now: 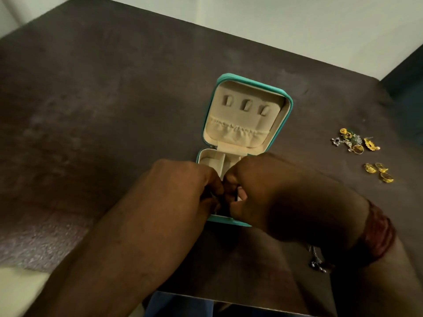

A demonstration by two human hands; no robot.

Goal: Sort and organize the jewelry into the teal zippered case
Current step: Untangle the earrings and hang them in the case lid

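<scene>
Head view: teal case [288, 104] open, earrings [352, 140] and gold rings [380, 171] lie outside, unsorted; left hand [183, 186] and right hand [263, 191] curl over its base, hold indiscernible.

Teal case [272, 120] lying open, gold jewelry [370, 168], perhaps rings, well right

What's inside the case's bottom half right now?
In the case, the rear compartments show only beige lining. The left hand and right hand cover the front, so anything there is hidden.
</scene>
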